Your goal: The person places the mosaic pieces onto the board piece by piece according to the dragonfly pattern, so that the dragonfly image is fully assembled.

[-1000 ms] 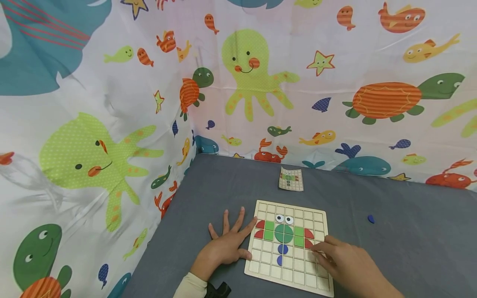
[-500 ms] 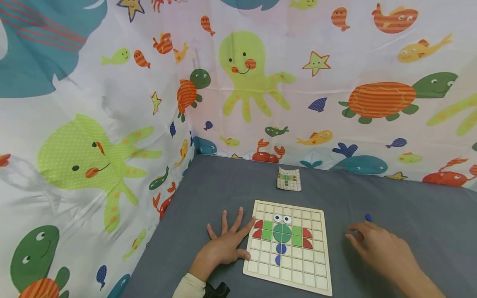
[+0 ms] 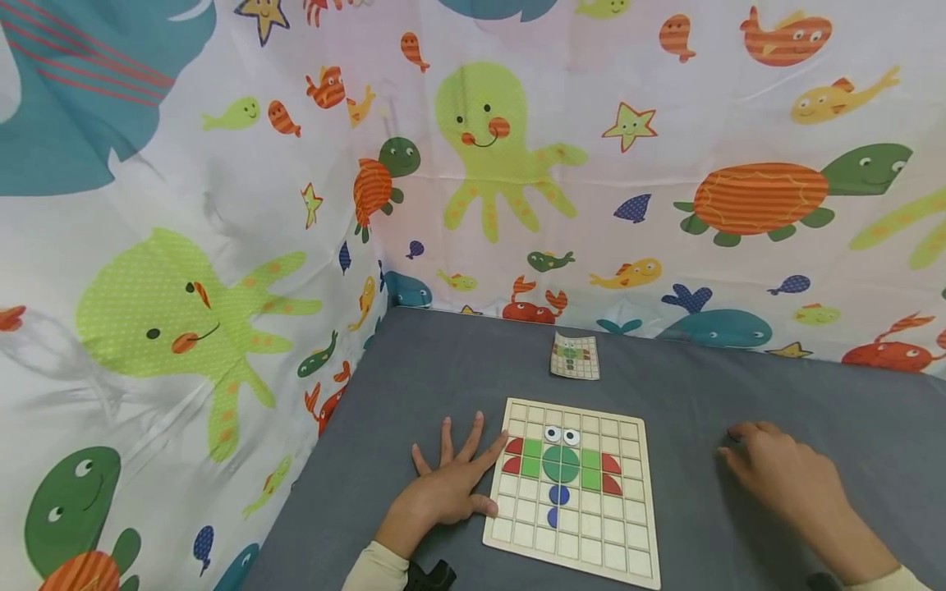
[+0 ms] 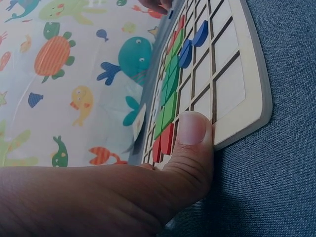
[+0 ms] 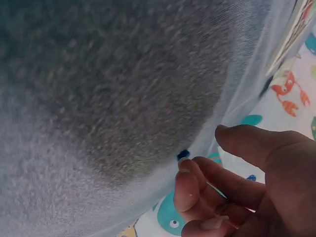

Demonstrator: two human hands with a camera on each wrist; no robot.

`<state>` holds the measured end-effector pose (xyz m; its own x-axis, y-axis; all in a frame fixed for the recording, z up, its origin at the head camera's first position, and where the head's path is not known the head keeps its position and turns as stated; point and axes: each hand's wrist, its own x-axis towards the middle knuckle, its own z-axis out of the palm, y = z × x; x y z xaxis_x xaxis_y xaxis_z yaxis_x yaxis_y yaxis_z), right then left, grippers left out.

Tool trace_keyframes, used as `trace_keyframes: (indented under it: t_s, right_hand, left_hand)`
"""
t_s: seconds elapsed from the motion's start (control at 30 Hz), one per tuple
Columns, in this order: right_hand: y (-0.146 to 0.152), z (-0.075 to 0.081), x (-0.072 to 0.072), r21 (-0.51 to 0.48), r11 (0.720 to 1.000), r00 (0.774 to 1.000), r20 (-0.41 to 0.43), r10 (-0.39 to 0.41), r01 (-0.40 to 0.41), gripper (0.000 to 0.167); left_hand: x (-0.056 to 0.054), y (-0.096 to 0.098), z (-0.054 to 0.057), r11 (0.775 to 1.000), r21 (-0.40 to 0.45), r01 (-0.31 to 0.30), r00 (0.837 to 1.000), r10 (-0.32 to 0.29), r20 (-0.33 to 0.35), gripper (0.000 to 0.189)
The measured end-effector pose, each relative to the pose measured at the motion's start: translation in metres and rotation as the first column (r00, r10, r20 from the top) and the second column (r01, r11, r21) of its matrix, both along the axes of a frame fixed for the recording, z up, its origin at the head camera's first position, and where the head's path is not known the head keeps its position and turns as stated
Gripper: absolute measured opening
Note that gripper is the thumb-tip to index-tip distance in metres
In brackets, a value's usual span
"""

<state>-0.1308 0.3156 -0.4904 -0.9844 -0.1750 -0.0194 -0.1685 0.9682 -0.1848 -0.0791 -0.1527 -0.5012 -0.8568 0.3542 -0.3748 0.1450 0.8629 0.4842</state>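
A wooden grid board [image 3: 636,561] lies on the grey cloth. My left hand [image 3: 447,490] lies beside it with fingers spread, and in the left wrist view the thumb [image 4: 191,131] presses on the board's edge. The board bears red quarter-round pieces [image 3: 611,484], light green squares [image 3: 590,468], a dark green circle [image 3: 561,465], two eye pieces [image 3: 562,435] and blue half-rounds [image 3: 553,517]. To the right of the board, my right hand [image 3: 794,476] reaches down to a small blue piece [image 5: 183,155], which sits right at its fingertips. The thumb stands apart from it.
A small paper pattern card [image 3: 575,358] lies behind the board, showing a similar coloured figure on a grid. A curtain [image 3: 517,164] printed with sea animals rises at the back and left of the cloth-covered surface [image 3: 443,361].
My right hand has left the red piece at the board's right side and moved right to the loose blue piece, now mostly hidden in the head view. The left hand stays put.
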Motion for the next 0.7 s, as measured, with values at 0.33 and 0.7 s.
trace_keyframes:
  t_s: [0.33, 0.7]
  right_hand:
    - [0.005, -0.006, -0.019, 0.036, 0.999, 0.999, 0.04, -0.029, 0.028, 0.035]
    - [0.011, -0.007, -0.03, 0.021, 1.0, 1.0, 0.026, -0.011, 0.01, 0.026]
  left_hand:
    - [-0.003, -0.003, -0.012, 1.0, 0.026, 0.005, 1.0, -0.006, 0.009, 0.105]
    - [-0.001, -0.001, -0.001, 1.0, -0.004, -0.001, 1.0, 0.001, 0.005, 0.104]
